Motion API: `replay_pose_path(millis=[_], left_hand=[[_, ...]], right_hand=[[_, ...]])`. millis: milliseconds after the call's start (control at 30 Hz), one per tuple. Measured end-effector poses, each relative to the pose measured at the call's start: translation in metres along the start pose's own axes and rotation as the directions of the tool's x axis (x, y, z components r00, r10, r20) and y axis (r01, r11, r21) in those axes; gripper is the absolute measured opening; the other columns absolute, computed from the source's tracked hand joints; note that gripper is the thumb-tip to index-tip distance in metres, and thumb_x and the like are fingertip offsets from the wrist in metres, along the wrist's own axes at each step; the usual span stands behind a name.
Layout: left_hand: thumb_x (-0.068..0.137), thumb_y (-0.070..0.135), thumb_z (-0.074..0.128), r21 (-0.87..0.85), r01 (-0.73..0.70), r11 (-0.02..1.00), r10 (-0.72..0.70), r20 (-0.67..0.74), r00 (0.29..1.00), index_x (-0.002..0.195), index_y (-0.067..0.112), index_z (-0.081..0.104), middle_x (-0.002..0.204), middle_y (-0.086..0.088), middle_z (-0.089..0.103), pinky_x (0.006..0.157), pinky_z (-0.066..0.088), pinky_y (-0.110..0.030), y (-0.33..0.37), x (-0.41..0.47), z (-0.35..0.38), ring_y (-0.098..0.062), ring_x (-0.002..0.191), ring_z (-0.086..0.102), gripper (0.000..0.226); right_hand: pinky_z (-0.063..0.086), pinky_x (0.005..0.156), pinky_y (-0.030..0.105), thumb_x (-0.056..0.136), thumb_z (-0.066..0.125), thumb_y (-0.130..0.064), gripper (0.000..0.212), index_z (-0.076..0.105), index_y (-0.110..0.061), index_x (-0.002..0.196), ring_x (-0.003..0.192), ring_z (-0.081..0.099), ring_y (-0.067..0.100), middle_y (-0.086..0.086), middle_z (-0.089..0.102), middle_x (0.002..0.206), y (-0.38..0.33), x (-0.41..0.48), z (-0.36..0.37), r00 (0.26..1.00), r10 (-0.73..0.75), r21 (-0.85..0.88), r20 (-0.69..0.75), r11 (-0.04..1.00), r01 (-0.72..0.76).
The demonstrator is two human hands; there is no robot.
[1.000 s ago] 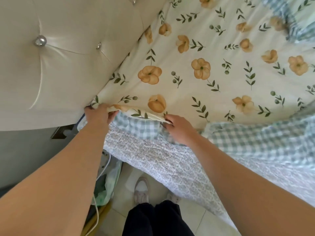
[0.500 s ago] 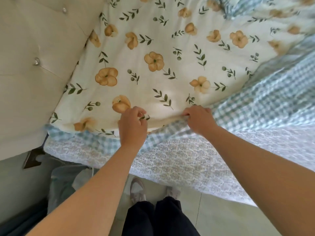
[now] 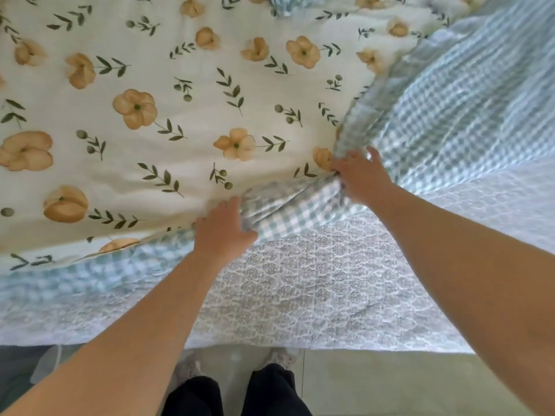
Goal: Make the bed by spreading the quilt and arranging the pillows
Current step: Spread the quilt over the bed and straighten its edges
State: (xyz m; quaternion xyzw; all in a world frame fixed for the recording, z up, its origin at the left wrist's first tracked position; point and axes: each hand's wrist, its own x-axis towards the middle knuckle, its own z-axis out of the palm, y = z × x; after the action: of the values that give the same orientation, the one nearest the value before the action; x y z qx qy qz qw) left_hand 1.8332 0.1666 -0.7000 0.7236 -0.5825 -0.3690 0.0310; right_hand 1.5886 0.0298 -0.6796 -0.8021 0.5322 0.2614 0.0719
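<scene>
Both arms outstretched, left hand and right hand gripping the quilt edge, knuckles up

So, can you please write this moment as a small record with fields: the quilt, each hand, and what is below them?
quilt: floral side up, spread over the bed
blue checked underside: turned up at the right
left hand: grips the quilt's near edge
right hand: grips bunched fabric where the fold begins
bed cover: grey patterned, hangs down the near side under the quilt
pillows: none in view
floor: pale; dark trousers close to the bed
</scene>
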Motion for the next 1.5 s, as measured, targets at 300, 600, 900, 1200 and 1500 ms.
replay_pose_path(millis=[300, 600, 900, 1200, 1500], left_hand=[[0.082, 0.035, 0.07, 0.202, -0.165, 0.966, 0.059, 0.446, 0.893, 0.1, 0.027, 0.054, 0.077, 0.013, 0.054, 0.054, 0.036, -0.02, 0.054, 0.01, 0.041, -0.006, 0.065, 0.051, 0.025], [0.057, 0.058, 0.082, 0.508, -0.214, 0.834, -0.191, 0.629, 0.753, 0.118, 0.026, 0.048, 0.105, 0.008, 0.063, 0.08, 0.052, -0.028, 0.074, 0.017, 0.058, -0.015, 0.092, 0.061, 0.077], [0.066, 0.051, 0.077, 0.101, -0.337, 0.936, 0.263, 0.433, 0.862, 0.122, 0.031, 0.051, 0.099, 0.019, 0.051, 0.071, 0.039, -0.021, 0.145, 0.029, 0.084, 0.001, 0.082, 0.048, 0.065], [0.078, 0.049, 0.071, 0.394, -0.452, 0.8, 0.066, 0.692, 0.719, 0.108, 0.018, 0.057, 0.09, 0.007, 0.061, 0.067, 0.047, -0.022, 0.184, 0.036, 0.106, -0.01, 0.077, 0.057, 0.046], [0.08, 0.033, 0.074, 0.279, -0.291, 0.915, -0.065, 0.815, 0.576, 0.104, 0.025, 0.051, 0.096, 0.001, 0.062, 0.067, 0.048, -0.02, 0.173, -0.011, 0.129, -0.01, 0.075, 0.058, 0.034]], right_hand=[[0.054, 0.085, 0.033, 0.083, 0.07, -0.036, 0.061, 0.049, -0.017, 0.136, 0.103, 0.06, 0.022, 0.001, 0.061, 0.117, 0.006, -0.056, 0.033, 0.781, -0.199, 0.228, 0.592, 0.971, 0.075], [0.034, 0.11, 0.049, 0.096, 0.026, -0.061, 0.057, 0.055, -0.021, 0.125, 0.124, 0.05, 0.03, 0.009, 0.059, 0.128, 0.088, -0.05, 0.038, 0.984, -0.033, 0.162, 0.175, 0.987, 0.004], [0.056, 0.08, 0.038, 0.086, 0.067, -0.031, 0.036, 0.056, -0.009, 0.113, 0.106, 0.056, 0.032, 0.014, 0.042, 0.132, 0.151, -0.06, 0.069, 0.863, 0.474, 0.465, 0.173, 0.733, -0.496], [0.049, 0.053, 0.021, 0.076, 0.06, 0.007, 0.017, 0.059, -0.008, 0.069, 0.059, 0.051, 0.014, 0.004, 0.056, 0.066, 0.153, -0.107, 0.096, 0.705, 0.701, 0.845, 0.112, 0.307, -0.439], [0.035, 0.046, 0.018, 0.076, 0.067, -0.001, 0.017, 0.056, -0.012, 0.068, 0.056, 0.048, 0.013, -0.005, 0.049, 0.058, 0.11, -0.205, 0.173, 0.399, 0.811, 0.833, 0.428, -0.183, -0.522]])
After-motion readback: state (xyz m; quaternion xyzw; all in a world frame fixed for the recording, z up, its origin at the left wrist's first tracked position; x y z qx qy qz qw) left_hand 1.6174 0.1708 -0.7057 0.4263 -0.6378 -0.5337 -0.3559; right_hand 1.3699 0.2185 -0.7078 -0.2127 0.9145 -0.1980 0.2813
